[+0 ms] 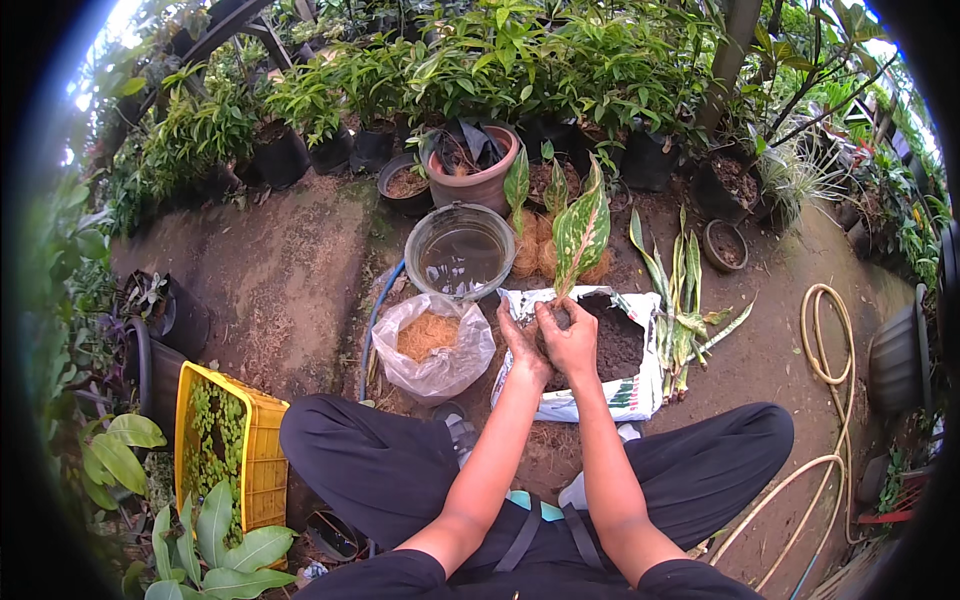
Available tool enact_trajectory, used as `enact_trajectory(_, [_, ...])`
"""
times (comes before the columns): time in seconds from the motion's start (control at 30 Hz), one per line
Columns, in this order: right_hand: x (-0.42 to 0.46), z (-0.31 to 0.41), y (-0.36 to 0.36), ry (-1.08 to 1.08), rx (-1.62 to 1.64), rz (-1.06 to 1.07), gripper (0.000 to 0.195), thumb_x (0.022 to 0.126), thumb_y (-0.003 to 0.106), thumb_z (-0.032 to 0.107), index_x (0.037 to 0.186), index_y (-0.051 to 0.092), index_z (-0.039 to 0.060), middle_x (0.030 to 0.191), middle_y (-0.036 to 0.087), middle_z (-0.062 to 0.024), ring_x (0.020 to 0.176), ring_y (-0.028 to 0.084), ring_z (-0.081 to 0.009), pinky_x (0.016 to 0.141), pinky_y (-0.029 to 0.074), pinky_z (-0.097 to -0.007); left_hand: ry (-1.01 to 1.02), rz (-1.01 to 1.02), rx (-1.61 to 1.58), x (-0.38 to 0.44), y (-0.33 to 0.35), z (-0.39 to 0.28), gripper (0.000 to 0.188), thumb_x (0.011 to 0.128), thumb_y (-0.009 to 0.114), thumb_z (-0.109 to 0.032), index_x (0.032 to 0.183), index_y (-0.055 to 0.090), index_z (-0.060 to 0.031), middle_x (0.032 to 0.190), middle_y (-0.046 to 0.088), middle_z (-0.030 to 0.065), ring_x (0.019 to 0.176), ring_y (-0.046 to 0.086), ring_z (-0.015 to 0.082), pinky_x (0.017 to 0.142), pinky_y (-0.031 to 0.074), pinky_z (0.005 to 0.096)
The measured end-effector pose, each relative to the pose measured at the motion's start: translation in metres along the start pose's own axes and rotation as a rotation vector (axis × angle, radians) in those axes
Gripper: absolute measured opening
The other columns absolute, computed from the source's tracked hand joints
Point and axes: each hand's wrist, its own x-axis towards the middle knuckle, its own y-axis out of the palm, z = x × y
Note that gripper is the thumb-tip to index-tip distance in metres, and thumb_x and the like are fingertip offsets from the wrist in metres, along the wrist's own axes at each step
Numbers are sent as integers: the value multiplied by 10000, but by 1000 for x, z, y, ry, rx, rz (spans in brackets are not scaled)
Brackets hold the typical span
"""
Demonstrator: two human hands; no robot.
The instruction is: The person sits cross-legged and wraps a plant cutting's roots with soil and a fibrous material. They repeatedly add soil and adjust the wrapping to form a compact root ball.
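Just above an open white plastic sack [637,397] of dark soil, my left hand [523,341] and my right hand [573,339] cup a ball of soil [559,318] between them. From the ball rises a leafy cutting with a green, pink-veined variegated leaf [585,232]. My fingers hide much of the ball and any roots. Left of the sack stands a translucent plastic bag [435,386] with brown coconut fibre [426,336] inside. Behind it is a round tub [414,259] of murky water. Fibre-wrapped balls [527,251], some with variegated leaves above them, sit beyond the sack.
Cut snake plants [679,292] lie right of the sack. A coiled tan hose [846,405] runs along the right; a blue hose [371,322] passes the fibre bag. A yellow crate [266,457] with small floating plants stands at left. Potted shrubs [517,67] line the back.
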Motion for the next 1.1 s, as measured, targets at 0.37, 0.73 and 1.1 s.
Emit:
enact_trajectory(0.37, [17,5,-36,-247,-227,103,366,780,739,301,974,655,2,890,689,-138,857,660,-301,848,485,-360,89,106,-40,-18,17,15,864,737,517,-740,1222,527,-26,1161,566,127,1091,552,287,991,417,421])
enact_trajectory(0.73, [4,-30,-3,219,449,214,246,818,728,201,943,651,3,902,652,-59,820,564,-110,757,456,-272,394,-52,-40,-8,7,22,785,758,497,-731,1103,548,-27,1153,553,144,1095,517,297,978,391,454])
enact_trajectory(1.1, [8,-9,-7,-27,459,235,200,888,654,125,1058,612,28,1113,626,-69,1029,565,-132,920,437,-294,488,150,-108,-13,16,19,792,829,422,-693,1225,510,-13,1319,509,173,1195,494,307,1040,375,452])
